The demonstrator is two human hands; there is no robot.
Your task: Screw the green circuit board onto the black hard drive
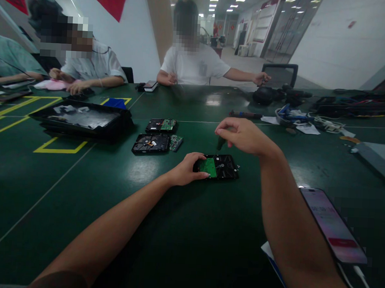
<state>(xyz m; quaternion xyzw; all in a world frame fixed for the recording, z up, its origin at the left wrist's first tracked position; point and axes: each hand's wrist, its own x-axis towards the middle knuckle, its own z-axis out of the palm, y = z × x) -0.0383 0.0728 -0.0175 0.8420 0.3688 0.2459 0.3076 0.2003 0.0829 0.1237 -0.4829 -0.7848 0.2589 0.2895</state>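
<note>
A black hard drive [227, 167] with a green circuit board [208, 166] lies flat on the table. My left hand [189, 169] grips its left end, thumb at the near edge and fingers at the far edge. Above the drive, my right hand [240, 135] is closed around a small dark screwdriver [221, 143], pointing down toward the board. Whether its tip touches a screw is too small to tell. Tiny screws [237, 166] appear by the drive's right end. Farther left lie a second hard drive [150, 143], a loose circuit board [175, 143] and a third hard drive [161, 125].
A black tray [84, 123] stands to the left on the green table [136, 227]. On the right are a phone [333, 224] with a white cable, a grey metal box [377, 158] and tangled cables [325, 124]. Across the table sits a person [196, 64]; others sit at left.
</note>
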